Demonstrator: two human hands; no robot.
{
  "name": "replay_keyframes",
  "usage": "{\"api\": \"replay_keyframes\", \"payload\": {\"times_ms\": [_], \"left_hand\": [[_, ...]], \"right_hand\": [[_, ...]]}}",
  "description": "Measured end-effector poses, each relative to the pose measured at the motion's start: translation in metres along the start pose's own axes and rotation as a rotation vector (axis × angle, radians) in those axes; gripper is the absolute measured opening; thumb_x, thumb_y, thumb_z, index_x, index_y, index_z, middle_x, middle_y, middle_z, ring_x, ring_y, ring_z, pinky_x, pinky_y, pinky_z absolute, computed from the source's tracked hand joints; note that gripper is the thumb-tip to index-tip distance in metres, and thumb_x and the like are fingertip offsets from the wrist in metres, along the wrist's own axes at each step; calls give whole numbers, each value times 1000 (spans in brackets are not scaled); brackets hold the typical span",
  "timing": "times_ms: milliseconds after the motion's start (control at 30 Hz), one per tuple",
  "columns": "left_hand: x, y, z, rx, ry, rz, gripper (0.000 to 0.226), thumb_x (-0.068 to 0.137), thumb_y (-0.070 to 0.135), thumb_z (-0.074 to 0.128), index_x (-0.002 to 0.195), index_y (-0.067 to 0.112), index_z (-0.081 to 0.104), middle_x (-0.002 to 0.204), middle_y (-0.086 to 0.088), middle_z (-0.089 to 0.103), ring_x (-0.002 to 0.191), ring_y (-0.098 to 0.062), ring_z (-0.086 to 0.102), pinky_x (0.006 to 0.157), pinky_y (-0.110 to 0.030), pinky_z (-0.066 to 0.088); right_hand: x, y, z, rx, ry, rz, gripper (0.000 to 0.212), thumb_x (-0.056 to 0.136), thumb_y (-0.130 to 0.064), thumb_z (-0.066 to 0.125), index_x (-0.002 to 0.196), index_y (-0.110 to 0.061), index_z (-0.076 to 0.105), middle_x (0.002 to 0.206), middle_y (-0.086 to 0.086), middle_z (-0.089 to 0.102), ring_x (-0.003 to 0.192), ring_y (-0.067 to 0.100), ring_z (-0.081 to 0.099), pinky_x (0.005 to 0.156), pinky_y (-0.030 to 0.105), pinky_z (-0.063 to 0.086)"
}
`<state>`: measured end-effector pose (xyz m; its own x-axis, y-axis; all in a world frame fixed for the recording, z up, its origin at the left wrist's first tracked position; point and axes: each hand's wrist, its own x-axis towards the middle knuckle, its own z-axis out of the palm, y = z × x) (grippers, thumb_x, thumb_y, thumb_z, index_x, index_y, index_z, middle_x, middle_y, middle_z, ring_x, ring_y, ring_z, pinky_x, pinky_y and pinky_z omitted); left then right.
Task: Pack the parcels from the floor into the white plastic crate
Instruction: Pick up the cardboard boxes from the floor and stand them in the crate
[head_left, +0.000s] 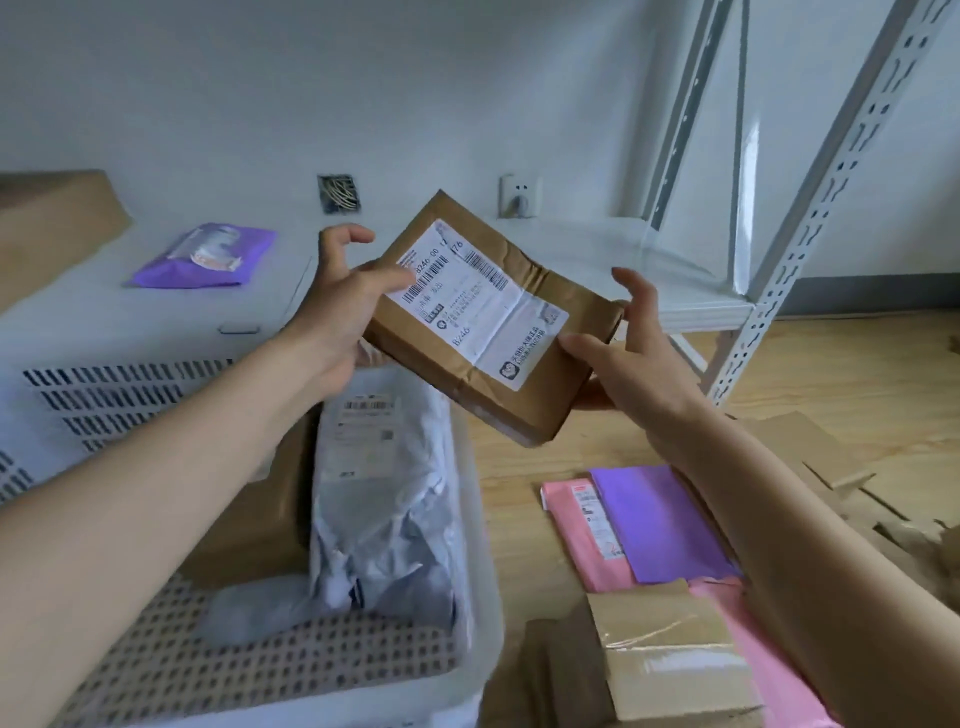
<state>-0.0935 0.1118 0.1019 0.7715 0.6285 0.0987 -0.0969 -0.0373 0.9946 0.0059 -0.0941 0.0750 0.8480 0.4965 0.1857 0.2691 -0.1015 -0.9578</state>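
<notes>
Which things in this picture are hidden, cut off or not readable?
- Head view: small print on the brown parcel label is blurred.
- Brown box in the white crate: partly hidden by the left arm and grey bag.
- Pink mailer: partly covered by the purple mailer.

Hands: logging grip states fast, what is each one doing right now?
Left hand: holds the brown cardboard parcel with a white label, thumb on the label.
Right hand: holds the same parcel's other end.
</notes>
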Motion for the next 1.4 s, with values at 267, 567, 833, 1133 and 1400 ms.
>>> {"api": "replay_keyframes", "payload": {"times_ms": [267, 567, 833, 1133, 1400], "left_hand": [[15, 15, -96, 96, -191, 171, 36, 88, 9, 59, 93, 42, 45, 103, 1, 63, 72, -9, 62, 62, -37, 50], [-3, -11, -107, 235, 150, 319, 27, 88, 21, 56, 80, 47, 55, 116, -2, 36, 114, -20, 49, 98, -36, 46], [-33, -34, -121, 48, -26, -29, 32, 85, 9, 59, 88, 40, 65, 104, 3, 67, 82, -14, 68, 58, -22, 51], [-91, -70, -146, 85, -297, -271, 38, 84, 18, 61, 98, 53, 64, 93, 20, 71, 81, -8, 70, 62, -24, 53], [-98, -89, -136, 256, -410, -363, 37, 88, 27, 59, 98, 62, 54, 100, 28, 61, 90, 2, 62, 78, -17, 47]], "right_hand": [[2, -24, 78, -11, -53, 41, 53, 82, -23, 64, 124, -43, 37, 96, 2, 46, 75, 21, 61, 69, 37, 60], [-10, -27, 127, 100, -333, 242, 58, 81, -31, 65, 134, -34, 41, 123, 10, 53, 83, 18, 58, 66, 23, 47], [-32, -28, 138, -153, -504, 154, 69, 84, -45, 58, 127, -70, 10, 86, -7, 55, 54, 2, 52, 50, 20, 44], [-70, -11, 129, -107, -716, 370, 61, 74, -42, 67, 121, -64, 35, 111, -11, 49, 92, 14, 64, 69, 29, 58], [-65, 11, 125, -131, -767, 477, 59, 82, -29, 65, 120, -62, 35, 83, -15, 60, 52, 5, 64, 52, 25, 54]]}}
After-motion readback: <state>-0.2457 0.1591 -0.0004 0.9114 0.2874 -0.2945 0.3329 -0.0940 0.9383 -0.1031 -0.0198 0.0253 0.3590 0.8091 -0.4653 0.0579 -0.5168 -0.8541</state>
